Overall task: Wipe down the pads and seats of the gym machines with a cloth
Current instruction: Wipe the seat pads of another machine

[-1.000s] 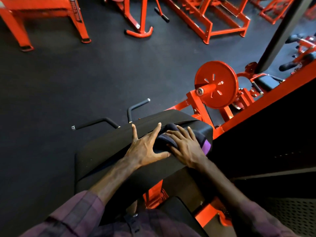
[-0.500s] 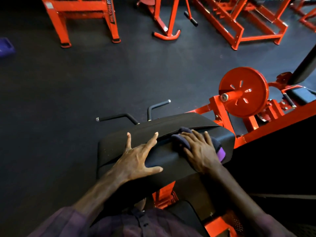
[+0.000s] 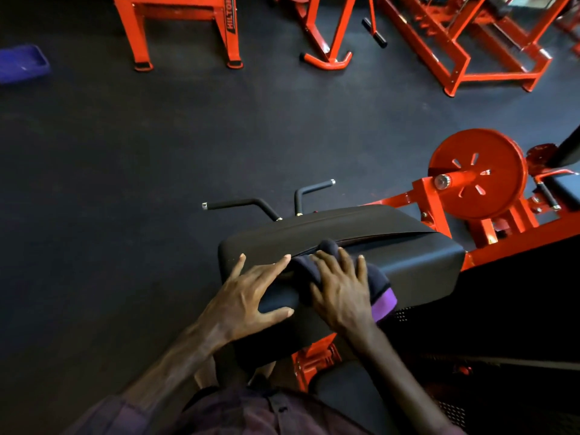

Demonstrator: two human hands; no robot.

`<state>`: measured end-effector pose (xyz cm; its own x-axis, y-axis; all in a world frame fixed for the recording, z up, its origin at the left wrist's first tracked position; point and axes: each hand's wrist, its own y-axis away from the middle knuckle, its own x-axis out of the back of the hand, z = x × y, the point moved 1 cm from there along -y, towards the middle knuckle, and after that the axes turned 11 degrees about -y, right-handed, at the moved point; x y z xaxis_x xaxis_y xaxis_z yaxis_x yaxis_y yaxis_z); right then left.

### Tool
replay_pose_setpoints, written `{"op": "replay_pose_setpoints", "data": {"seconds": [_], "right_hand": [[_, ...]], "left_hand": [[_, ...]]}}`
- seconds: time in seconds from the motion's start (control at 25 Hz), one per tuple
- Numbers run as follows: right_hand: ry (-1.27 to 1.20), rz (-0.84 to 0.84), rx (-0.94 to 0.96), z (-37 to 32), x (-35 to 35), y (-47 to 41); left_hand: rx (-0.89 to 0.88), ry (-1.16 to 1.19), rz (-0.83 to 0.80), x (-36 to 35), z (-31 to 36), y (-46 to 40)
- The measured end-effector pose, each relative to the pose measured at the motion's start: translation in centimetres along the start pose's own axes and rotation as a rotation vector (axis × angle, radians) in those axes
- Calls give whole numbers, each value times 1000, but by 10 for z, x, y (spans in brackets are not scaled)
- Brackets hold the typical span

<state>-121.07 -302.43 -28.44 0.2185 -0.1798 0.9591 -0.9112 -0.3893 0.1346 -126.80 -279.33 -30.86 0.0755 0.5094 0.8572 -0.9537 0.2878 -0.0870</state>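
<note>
1. My right hand [image 3: 342, 293], fingers straight, presses the dark cloth [image 3: 326, 265] onto the black pad [image 3: 408, 255].
2. My left hand [image 3: 248, 296], fingers spread wide, rests flat on the pad's left end, just beside the cloth.

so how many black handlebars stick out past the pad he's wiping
2. The longer handlebar reaches left from the far edge of the pad; the shorter handlebar rises beside it, to its right. More may be hidden under the pad.
</note>
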Motion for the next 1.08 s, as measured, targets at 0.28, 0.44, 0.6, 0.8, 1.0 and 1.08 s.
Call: {"op": "replay_pose_setpoints", "data": {"seconds": [0.28, 0.44, 0.6, 0.8, 1.0, 1.08], "right_hand": [[-49, 47, 26, -21, -4, 13], [-142, 13, 146, -108, -40, 31], [-197, 86, 221, -93, -20, 29], [-608, 392, 0, -84, 38, -17], [-189, -371, -56, -133, -21, -99], [4, -595, 45, -143, -46, -104]], "left_hand": [[57, 134, 92, 11, -38, 34], [114, 298, 112, 20, -64, 54], [183, 444, 85, 25, -92, 66], [415, 571, 180, 23, -116, 62], [565, 647, 189, 3, -121, 49], [612, 680, 191, -6, -114, 38]]}}
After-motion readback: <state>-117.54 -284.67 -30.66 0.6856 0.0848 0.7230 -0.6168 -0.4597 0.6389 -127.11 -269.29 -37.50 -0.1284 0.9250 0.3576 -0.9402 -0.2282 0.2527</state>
